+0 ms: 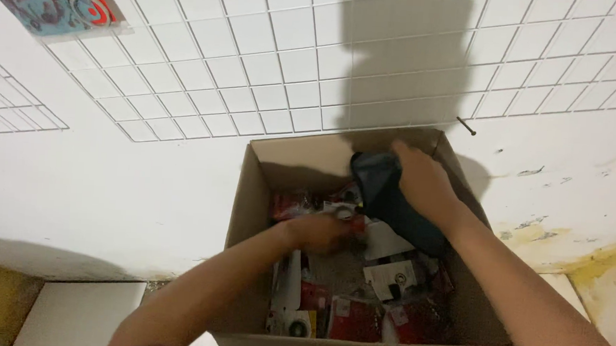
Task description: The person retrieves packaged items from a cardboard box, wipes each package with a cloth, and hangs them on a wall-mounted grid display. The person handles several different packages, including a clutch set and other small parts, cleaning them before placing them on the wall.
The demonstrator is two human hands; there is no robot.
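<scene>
While both forearms reach down into the open cardboard box [250, 212], the step in hand looks like sorting its contents. The left hand [319, 231], near the box's centre, is curled around a small red-and-white packet [356, 225], though blur hides the grip. The right hand [423, 180], at about one o'clock, lies palm-down with fingers closed over a dark cloth bundle [384, 194] against the far wall. More red packets [356, 319] lie at six o'clock. Lifting either thing would call for a firm hold and clearance over the rim.
</scene>
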